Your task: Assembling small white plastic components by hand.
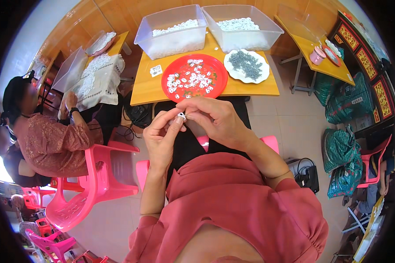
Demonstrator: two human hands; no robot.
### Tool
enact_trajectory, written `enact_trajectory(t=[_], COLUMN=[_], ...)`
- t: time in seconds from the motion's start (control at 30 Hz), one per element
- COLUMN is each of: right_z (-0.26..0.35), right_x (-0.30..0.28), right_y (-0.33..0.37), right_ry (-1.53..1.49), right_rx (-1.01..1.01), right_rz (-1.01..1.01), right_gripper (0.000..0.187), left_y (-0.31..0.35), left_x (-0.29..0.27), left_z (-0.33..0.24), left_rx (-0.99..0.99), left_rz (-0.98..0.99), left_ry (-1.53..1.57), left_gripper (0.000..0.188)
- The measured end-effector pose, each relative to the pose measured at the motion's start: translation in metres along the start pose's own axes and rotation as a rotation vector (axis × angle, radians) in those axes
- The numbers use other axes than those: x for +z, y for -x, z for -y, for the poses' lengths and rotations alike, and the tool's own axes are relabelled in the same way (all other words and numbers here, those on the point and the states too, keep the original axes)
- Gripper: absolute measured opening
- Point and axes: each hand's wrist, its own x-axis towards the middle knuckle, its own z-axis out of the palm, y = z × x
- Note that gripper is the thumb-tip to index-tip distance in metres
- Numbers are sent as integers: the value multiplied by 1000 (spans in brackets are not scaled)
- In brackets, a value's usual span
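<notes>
My left hand (163, 133) pinches a small white plastic piece (181, 115) with dark openings between thumb and fingers, above my lap. Close against it, my right hand (217, 119) has thumb and forefinger pressed together at the piece's side; what they grip is too small to make out. Just beyond my hands, a round red tray (166, 83) holds many similar white pieces (199, 80). To its right, a scalloped white plate (260, 76) carries a heap of small grey metal parts (245, 62).
Two clear plastic bins (169, 44) (250, 41) of white pieces stand at the back of the wooden table (140, 90). A co-worker (52, 127) sits at left near a pink chair (92, 184). Green sacks (340, 151) lie on the right, with a black bag (307, 175) nearer.
</notes>
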Motion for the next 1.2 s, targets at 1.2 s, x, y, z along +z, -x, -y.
enact_trajectory(t=[1.2], right_z=[-10], right_x=[-7], right_y=[1], right_ry=[-54], right_rx=[158], right_rz=[62], right_gripper=[20], left_y=[-1], left_x=[-1], left_z=[3], left_rx=[117], left_rz=[-18], left_ry=[-320], left_gripper=[24])
